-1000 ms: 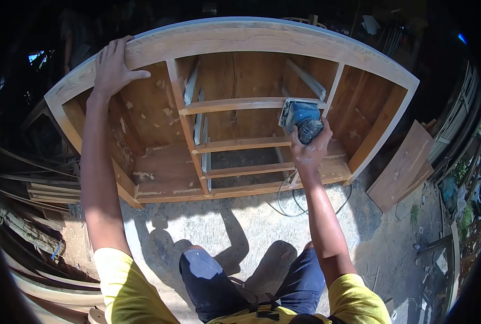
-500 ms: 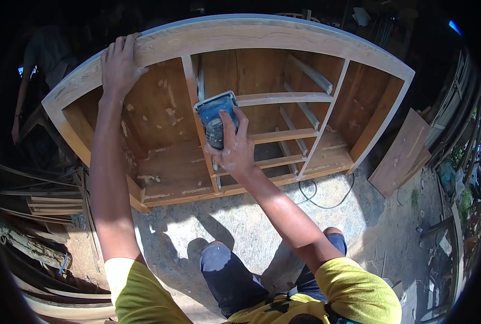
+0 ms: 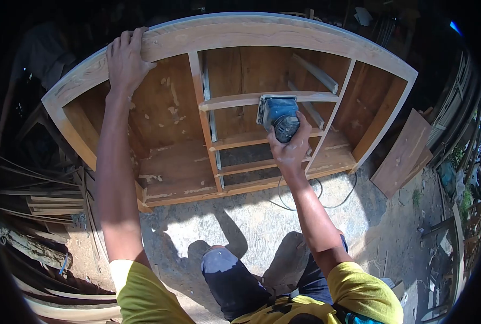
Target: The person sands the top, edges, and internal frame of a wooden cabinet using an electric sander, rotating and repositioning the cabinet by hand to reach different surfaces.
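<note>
A wooden cabinet frame [image 3: 213,35] stands in front of me, with a curved top rail and open compartments. My left hand [image 3: 126,67] grips that top rail near its left end, fingers hooked over the upper edge. In my right hand [image 3: 293,147] is a blue electric sander [image 3: 280,110], held by its dark rounded body. Its flat pad is up against the upper crossbar [image 3: 227,101] in the middle section; whether the pad touches the wood I cannot tell for sure. Lower crossbars [image 3: 240,141] run beneath it.
A dark cord [image 3: 333,206] loops over the concrete floor [image 3: 197,227] below the cabinet. Wooden boards [image 3: 400,154] lean at the right. Stacked timber strips [image 3: 54,205] and a log [image 3: 32,248] lie at the left. Another person [image 3: 43,51] is in the shade at the upper left.
My right hand has carried the sander rightward, from the left upright to the upper crossbar. My left hand stays on the top rail. The cord has shifted on the floor.
</note>
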Motion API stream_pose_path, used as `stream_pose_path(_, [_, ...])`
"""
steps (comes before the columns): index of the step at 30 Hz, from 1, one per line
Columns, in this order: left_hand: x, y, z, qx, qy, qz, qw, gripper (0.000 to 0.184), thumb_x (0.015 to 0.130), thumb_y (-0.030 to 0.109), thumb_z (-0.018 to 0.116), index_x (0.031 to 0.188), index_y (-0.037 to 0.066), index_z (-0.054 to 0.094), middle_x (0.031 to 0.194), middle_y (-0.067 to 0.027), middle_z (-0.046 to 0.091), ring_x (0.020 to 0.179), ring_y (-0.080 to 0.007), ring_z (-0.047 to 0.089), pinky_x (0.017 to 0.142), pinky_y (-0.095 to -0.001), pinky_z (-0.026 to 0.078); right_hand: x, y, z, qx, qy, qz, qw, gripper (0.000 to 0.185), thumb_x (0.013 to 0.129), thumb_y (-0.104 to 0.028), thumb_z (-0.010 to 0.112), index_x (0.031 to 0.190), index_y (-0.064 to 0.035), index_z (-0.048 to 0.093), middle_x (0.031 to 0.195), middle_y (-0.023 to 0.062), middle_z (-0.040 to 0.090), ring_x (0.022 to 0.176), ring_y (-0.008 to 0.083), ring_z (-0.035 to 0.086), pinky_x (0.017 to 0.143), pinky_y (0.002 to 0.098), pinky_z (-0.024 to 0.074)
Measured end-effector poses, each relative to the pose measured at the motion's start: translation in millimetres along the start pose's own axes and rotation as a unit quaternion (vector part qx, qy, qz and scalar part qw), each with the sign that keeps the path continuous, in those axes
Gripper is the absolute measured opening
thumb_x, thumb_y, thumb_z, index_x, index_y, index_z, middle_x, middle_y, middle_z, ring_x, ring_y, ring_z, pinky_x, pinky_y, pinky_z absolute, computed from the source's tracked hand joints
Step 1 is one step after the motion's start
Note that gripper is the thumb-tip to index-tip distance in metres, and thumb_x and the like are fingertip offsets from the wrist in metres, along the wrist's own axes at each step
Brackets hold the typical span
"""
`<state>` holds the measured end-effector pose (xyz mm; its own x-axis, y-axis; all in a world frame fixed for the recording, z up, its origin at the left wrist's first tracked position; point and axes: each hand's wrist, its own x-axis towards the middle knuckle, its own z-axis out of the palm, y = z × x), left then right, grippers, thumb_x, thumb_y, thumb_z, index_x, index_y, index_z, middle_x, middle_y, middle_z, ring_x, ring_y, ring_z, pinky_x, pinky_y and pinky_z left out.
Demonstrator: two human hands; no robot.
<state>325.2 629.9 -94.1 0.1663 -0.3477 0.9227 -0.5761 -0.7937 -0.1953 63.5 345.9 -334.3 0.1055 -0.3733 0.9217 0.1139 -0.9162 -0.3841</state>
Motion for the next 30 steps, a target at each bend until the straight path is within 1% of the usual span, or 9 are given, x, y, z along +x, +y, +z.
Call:
stream_pose_path(3, [0.7,3.5,-0.6,-0.016,-0.018,-0.006,1.000,0.091,0.067,0.016,0.098,0.149,0.020,0.058,0.138,-0.0073,0.063,0.134,-0.0335,0.058,0.119,-0.0503,0.042,-12.6,-61.8,43.3,-0.004,-0.072,-0.029,0.997,0.086,0.079,-0.025,0.091,0.154,-0.0117,0.050,0.144,0.0286,0.049,0.107,0.0503,0.071,0.073,0.0527,0.0663])
stream_pose_path(5, [1.4,-2.9,-2.7,-0.015,-0.032,0.003,0.999,0.090,0.067,0.014,0.097,0.149,0.020,0.058,0.138,-0.0070,0.063,0.134,-0.0328,0.058,0.119,-0.0497,0.042,-15.7,-86.7,49.4,-0.023,-0.174,-0.049,0.983,0.081,0.080,-0.028,0.090,0.150,-0.0117,0.052,0.139,0.0277,0.053,0.111,0.0479,0.070,0.071,0.0519,0.0675])
stream_pose_path(9, [1.3,-4.6,-4.9,-0.003,-0.036,0.010,0.999,0.092,0.068,0.015,0.098,0.150,0.019,0.057,0.139,-0.0067,0.063,0.133,-0.0316,0.058,0.119,-0.0502,0.043,-0.4,-55.4,24.6,-0.011,-0.150,-0.009,0.989,0.081,0.080,-0.027,0.090,0.149,-0.0108,0.052,0.142,0.0274,0.053,0.112,0.0483,0.070,0.075,0.0531,0.0666])
stream_pose_path(11, [1.0,-2.6,-6.2,-0.010,-0.034,0.009,0.999,0.092,0.068,0.014,0.098,0.150,0.019,0.057,0.139,-0.0069,0.063,0.133,-0.0316,0.058,0.119,-0.0502,0.043,18.7,-12.4,-2.9,-0.023,-0.075,-0.020,0.997,0.087,0.078,-0.028,0.091,0.152,-0.0129,0.050,0.141,0.0267,0.053,0.103,0.0499,0.072,0.073,0.0542,0.0662])
stream_pose_path(14, [2.9,-0.1,-2.4,-0.014,-0.033,0.005,0.999,0.092,0.068,0.014,0.098,0.151,0.018,0.058,0.138,-0.0076,0.063,0.133,-0.0317,0.058,0.120,-0.0500,0.042,41.5,48.8,-52.7,-0.070,-0.018,-0.012,0.997,0.079,0.081,-0.022,0.089,0.148,-0.0052,0.051,0.134,0.0243,0.061,0.111,0.0461,0.070,0.090,0.0502,0.0622])
stream_pose_path(19, [2.9,2.7,0.5,0.007,-0.027,-0.004,1.000,0.092,0.068,0.014,0.097,0.151,0.019,0.058,0.138,-0.0079,0.062,0.132,-0.0323,0.058,0.120,-0.0492,0.042,45.3,76.7,-72.5,-0.012,0.041,0.144,0.989,0.077,0.083,-0.019,0.089,0.147,0.0003,0.050,0.125,0.0252,0.064,0.115,0.0446,0.067,0.098,0.0476,0.0568])
stream_pose_path(22, [3.4,3.7,-0.9,0.012,-0.035,-0.009,0.999,0.093,0.068,0.014,0.098,0.152,0.018,0.057,0.139,-0.0085,0.063,0.133,-0.0327,0.058,0.120,-0.0490,0.042,39.3,36.3,-38.4,-0.064,0.012,0.009,0.998,0.082,0.079,-0.019,0.090,0.149,-0.0044,0.050,0.133,0.0263,0.058,0.112,0.0473,0.066,0.095,0.0511,0.0584])
stream_pose_path(25, [3.6,-2.0,-1.8,-0.002,-0.034,0.003,0.999,0.093,0.068,0.014,0.098,0.152,0.018,0.057,0.141,-0.0095,0.063,0.134,-0.0337,0.058,0.121,-0.0493,0.042,29.3,-8.8,-14.9,-0.020,-0.153,-0.020,0.988,0.093,0.076,-0.026,0.093,0.156,-0.0178,0.047,0.143,0.0263,0.050,0.107,0.0533,0.071,0.083,0.0576,0.0642])
stream_pose_path(30, [2.6,-1.2,-5.5,-0.006,-0.031,0.013,0.999,0.094,0.069,0.013,0.097,0.153,0.018,0.056,0.143,-0.0103,0.063,0.134,-0.0355,0.059,0.119,-0.0500,0.042,31.6,27.8,-45.7,-0.045,-0.169,-0.014,0.985,0.092,0.077,-0.029,0.093,0.156,-0.0187,0.046,0.143,0.0258,0.050,0.106,0.0531,0.071,0.083,0.0592,0.0641])
